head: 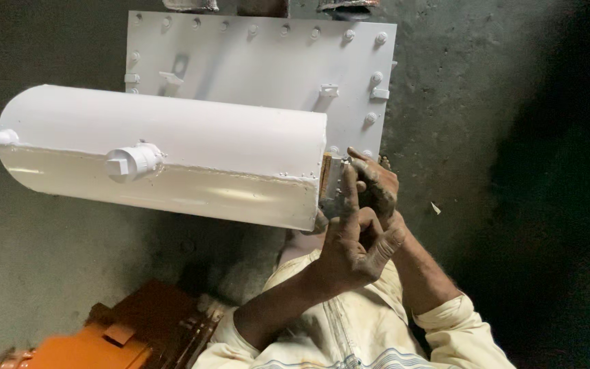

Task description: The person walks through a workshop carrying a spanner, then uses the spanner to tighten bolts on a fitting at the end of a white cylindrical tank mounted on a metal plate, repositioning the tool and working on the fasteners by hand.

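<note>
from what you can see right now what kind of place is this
Probably a metal fabrication or repair workshop. A white-painted steel cylinder sits over a bolted white plate, on a stained concrete floor. Both grimy hands, left and right, work at the cylinder's end.

The gray floor (459, 89) fills the picture, with a white box (261, 61) on it at the top and an orange box (104, 342) lower left.

No packages, labels, signs, screens visible.
</note>
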